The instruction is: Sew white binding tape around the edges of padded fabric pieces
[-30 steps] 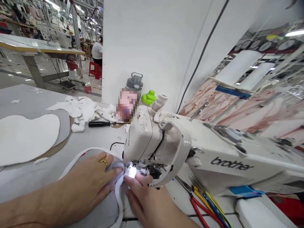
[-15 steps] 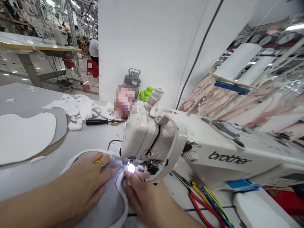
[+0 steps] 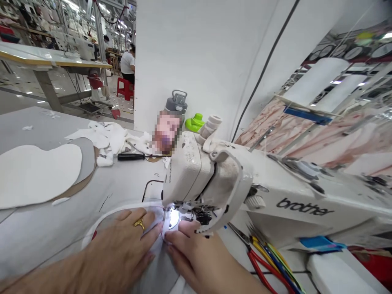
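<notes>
Our left hand (image 3: 119, 249) lies flat and wide on a grey cloth (image 3: 159, 265), with a gold ring (image 3: 139, 223) on one finger. Our right hand (image 3: 196, 251) is close beside it, and its fingers (image 3: 176, 241) bend down on the same cloth. We cannot tell if they pinch it or only press. A white band (image 3: 122, 210) runs along the cloth's curved edge, and the front of the cloth sits under the sewing foot (image 3: 185, 211) of a white Brother sewing machine (image 3: 186, 175).

This looks like the sewing step, with the curve at the needle. The bend calls for small, slow turns of the cloth, with our fingers kept back from the needle.

Red-handled pliers (image 3: 263, 265) lie near on the right, just past our right hand, so there is little room there. Some desk (image 3: 58, 232) shows to the left of the cloth, so the cloth has room to swing that way. Farther left lies a white pad (image 3: 36, 175) on a grey pad (image 3: 88, 159). Beyond them are white scraps (image 3: 107, 143) and a black screwdriver (image 3: 131, 157). A grey bottle (image 3: 177, 107) stands by the white wall (image 3: 196, 61). Far off, a co-worker (image 3: 127, 63) sits on a red stool (image 3: 125, 87).
</notes>
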`<move>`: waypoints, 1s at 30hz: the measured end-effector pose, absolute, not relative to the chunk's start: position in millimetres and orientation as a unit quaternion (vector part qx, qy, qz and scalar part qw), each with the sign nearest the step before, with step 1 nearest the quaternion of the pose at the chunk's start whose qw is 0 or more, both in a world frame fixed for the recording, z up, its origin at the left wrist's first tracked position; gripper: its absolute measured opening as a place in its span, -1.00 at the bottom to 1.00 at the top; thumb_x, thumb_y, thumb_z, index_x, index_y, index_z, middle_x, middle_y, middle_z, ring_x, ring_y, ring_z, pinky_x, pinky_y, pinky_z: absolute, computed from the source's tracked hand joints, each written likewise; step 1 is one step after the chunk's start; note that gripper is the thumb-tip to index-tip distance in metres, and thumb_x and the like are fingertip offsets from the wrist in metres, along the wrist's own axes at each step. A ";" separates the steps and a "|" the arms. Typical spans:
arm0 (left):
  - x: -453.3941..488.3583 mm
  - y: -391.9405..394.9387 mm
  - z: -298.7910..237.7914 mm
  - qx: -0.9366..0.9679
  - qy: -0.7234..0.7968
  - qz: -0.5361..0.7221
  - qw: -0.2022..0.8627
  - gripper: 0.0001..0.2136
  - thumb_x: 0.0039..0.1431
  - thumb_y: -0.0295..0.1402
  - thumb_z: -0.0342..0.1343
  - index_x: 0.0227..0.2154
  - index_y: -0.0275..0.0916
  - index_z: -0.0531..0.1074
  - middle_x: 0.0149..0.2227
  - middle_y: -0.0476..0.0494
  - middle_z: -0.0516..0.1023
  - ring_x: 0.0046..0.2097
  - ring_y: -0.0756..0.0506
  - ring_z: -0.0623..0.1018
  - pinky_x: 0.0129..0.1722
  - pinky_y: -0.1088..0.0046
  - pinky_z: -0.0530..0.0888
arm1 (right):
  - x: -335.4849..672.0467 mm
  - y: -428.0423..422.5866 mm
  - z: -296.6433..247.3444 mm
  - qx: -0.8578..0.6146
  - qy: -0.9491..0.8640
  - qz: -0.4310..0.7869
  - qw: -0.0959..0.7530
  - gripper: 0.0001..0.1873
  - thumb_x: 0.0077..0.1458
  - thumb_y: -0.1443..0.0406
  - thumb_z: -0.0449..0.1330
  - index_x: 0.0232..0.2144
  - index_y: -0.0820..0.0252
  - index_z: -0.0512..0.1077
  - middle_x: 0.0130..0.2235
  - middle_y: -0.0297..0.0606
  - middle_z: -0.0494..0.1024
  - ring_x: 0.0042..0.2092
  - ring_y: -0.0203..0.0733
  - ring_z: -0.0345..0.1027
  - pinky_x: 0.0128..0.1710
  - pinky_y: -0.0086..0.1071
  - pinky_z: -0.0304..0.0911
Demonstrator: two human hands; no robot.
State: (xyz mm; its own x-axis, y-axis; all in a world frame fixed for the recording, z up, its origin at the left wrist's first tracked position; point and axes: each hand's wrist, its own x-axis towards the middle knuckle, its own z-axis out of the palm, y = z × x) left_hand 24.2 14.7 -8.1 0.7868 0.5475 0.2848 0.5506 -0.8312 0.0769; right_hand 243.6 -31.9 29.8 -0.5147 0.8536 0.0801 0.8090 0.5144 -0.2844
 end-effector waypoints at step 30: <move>25.0 15.3 -10.6 -0.920 -0.333 -0.199 -0.058 -0.70 0.27 -0.28 -0.02 -0.03 -0.09 0.54 0.11 -0.22 0.57 0.12 -0.35 0.52 0.05 -0.06 0.48 | 244.9 -28.2 19.1 -0.549 -0.827 -0.005 0.117 -0.72 0.37 0.35 0.02 -0.16 0.15 0.55 -0.21 -0.13 0.64 -0.15 -0.08 0.51 -0.09 -0.28 0.37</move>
